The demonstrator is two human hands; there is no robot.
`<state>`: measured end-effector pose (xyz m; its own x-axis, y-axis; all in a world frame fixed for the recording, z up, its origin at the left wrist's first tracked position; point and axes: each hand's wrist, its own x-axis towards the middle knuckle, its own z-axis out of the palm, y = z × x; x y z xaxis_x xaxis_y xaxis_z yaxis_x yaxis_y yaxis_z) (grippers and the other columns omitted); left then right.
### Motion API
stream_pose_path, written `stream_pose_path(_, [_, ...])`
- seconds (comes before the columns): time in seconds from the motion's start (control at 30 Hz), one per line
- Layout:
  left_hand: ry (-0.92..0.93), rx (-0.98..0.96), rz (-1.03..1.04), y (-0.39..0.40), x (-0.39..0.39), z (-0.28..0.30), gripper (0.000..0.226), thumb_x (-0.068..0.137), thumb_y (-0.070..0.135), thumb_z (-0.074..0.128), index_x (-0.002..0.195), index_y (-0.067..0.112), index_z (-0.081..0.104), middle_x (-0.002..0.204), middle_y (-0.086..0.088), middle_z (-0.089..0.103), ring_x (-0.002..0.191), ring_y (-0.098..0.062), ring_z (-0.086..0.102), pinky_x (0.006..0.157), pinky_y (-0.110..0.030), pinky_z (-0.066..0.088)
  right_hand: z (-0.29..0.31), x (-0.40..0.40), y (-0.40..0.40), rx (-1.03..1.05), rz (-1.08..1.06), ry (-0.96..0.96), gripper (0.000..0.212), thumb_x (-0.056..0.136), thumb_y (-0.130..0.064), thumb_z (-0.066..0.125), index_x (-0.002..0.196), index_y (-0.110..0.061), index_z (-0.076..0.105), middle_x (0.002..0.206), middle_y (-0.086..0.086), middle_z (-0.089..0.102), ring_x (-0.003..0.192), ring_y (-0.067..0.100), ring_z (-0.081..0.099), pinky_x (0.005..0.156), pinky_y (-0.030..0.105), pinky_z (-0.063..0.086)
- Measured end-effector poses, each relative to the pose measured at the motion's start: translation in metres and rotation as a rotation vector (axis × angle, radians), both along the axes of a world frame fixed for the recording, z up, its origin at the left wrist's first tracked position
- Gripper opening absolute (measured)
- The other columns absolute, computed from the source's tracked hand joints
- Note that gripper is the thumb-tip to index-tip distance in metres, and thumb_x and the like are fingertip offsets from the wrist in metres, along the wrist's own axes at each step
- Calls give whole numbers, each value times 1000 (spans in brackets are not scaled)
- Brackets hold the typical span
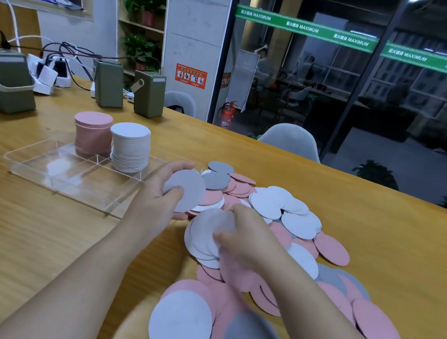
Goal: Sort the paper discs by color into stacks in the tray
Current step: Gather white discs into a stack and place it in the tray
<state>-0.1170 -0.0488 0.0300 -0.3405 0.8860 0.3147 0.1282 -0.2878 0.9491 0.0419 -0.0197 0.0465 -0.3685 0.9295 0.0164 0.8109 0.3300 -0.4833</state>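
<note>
A clear divided tray [45,171] lies on the wooden table, with a pink stack [92,132] and a white stack [129,147] standing in its far compartments. To its right spreads a loose pile of pink, white and grey discs [287,234]. My left hand [160,195] holds a white disc [188,190] upright between thumb and fingers, just right of the tray. My right hand [247,240] pinches several white discs [204,238] at the pile's near-left edge.
Green boxes [108,83] and a grey bin [3,83] stand along the table's far side with chargers and cables [57,65]. A grey chair [291,141] sits behind the table's far edge. More discs [181,326] lie close to me.
</note>
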Motion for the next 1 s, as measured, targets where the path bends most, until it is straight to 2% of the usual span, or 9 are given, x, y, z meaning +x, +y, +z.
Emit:
stream_pose_path(0.13, [1,2,-14,1,-1,-2,52,90,-3,42,98,45,60,113,21,49,97,-8,55,65,-35,59,9,17,-2,-50,67,282,15,86,-14,55,98,-22,53,80,-9,52,65,5,48,49,15,35])
stream_pose_path(0.2, [-2,1,-28,1,-1,-3,48,87,5,45,96,49,61,115,21,49,100,-11,55,67,-38,60,9,25,-1,-54,91,404,13,85,-14,58,96,-22,55,81,-7,55,64,4,49,53,15,36])
stream_pose_path(0.33, [15,6,-40,1,0,-4,50,86,6,46,94,53,61,112,21,51,96,-11,56,67,-42,60,3,32,1,-23,81,664,9,86,-11,62,90,-18,59,85,0,65,76,17,61,72,35,49])
stream_pose_path(0.47, [-20,3,-54,-1,5,-2,51,90,0,44,97,48,61,103,32,50,84,6,58,67,-39,60,1,36,2,-29,9,873,14,88,-8,61,91,-21,58,90,-2,67,82,12,63,75,30,52])
stream_pose_path(0.57, [-58,-16,-92,-3,9,0,49,94,-3,39,102,42,58,112,24,48,84,6,60,64,-34,60,-1,42,5,-50,-25,904,11,90,-9,59,97,-17,56,98,2,67,88,14,63,80,32,51])
stream_pose_path(0.73, [-157,-86,-278,-4,25,-4,39,99,3,37,110,36,54,119,3,52,89,-20,63,60,-33,59,-13,53,3,-79,-94,844,14,90,-16,59,103,-21,55,105,-2,67,97,12,64,85,32,53])
stream_pose_path(0.87, [-99,-106,-368,-4,43,-13,25,100,20,43,111,38,56,112,12,57,95,-10,64,66,-37,58,-21,55,-5,41,-130,778,17,90,-16,59,101,-28,54,98,-18,63,86,-14,57,70,5,44])
stream_pose_path(0.93, [-1,-66,-416,-6,51,-16,22,97,24,49,117,34,51,104,27,61,96,3,63,73,-24,55,-26,50,-8,61,-125,762,19,90,-19,59,106,-26,55,102,-19,62,91,-13,57,76,8,44])
stream_pose_path(1.0, [126,-28,-443,-8,55,-18,38,92,18,59,123,35,46,111,26,61,106,5,58,85,-14,47,-31,44,-11,67,-111,704,32,88,-30,59,118,-22,55,114,-15,60,106,-3,55,92,22,45])
